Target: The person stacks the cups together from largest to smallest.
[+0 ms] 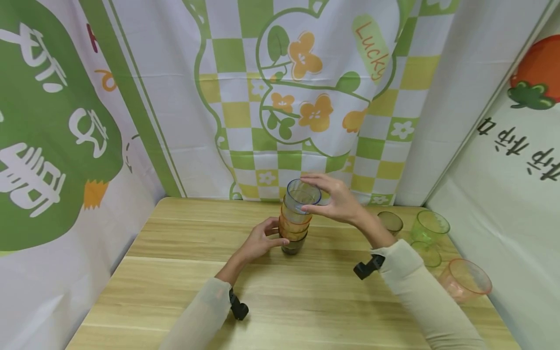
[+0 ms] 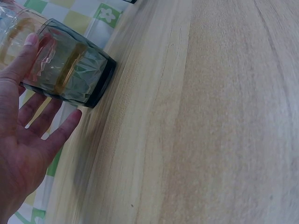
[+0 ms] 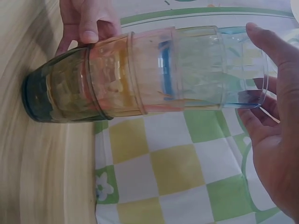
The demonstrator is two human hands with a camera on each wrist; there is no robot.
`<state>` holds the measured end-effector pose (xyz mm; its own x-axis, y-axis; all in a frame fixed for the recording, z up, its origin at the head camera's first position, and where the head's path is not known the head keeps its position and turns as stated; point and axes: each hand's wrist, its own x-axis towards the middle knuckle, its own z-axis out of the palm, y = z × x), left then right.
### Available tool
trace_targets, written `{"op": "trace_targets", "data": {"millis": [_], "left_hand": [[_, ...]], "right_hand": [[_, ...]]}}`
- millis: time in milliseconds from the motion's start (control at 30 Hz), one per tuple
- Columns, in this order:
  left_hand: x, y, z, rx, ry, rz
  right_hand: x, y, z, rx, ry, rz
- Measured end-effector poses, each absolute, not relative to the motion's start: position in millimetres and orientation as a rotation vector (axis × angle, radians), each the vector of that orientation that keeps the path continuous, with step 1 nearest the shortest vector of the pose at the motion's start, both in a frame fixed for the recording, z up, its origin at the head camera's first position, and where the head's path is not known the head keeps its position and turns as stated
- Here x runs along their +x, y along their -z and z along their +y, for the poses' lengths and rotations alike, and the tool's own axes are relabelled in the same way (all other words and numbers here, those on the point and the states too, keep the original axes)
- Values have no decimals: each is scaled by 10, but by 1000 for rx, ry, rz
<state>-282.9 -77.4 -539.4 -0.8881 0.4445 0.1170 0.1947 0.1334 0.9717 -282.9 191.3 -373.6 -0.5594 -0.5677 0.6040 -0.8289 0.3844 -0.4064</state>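
right hand [image 1: 339, 199] pinching blue cup [image 1: 303, 195] atop stack [image 1: 294, 227] | left hand [image 1: 260, 238] half-open, cupping stack low | ideally squeezing lightly, keeping plumb

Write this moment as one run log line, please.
left grip: low around cup stack | right grip: holds blue-rimmed top cup | stack: standing on table
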Motion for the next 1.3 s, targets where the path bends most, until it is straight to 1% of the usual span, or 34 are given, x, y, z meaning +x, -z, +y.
{"op": "trace_targets", "data": {"millis": [667,1300], "left_hand": [[-2846,5413,-776,629,-1831,2208],[-2854,5428,-763,639,-1860,2201]], "right_hand": [[-2758,3769,1892,1116,-1049,-2358],[-2632,3779,2010,1140,-1069,-2317]]}}
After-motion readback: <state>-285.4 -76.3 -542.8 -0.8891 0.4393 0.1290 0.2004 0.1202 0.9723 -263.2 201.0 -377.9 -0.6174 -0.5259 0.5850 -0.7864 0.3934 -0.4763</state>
